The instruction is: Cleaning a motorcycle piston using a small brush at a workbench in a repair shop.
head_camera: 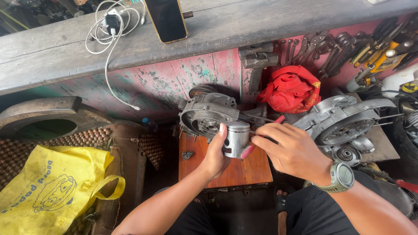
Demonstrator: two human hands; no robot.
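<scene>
- Left hand (216,153) grips the metal piston (236,138) by its skirt; looks rigid, smooth, probably slippery.
- Right hand (291,148) pinches a red-handled brush (261,137) against it.

Yellow bag (52,185) lower left; dark phone screen (166,18)

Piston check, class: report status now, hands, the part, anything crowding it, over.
Left hand grips the metal piston. Right hand holds a red brush against it. Engine casing sits close behind, apart from it.
</scene>
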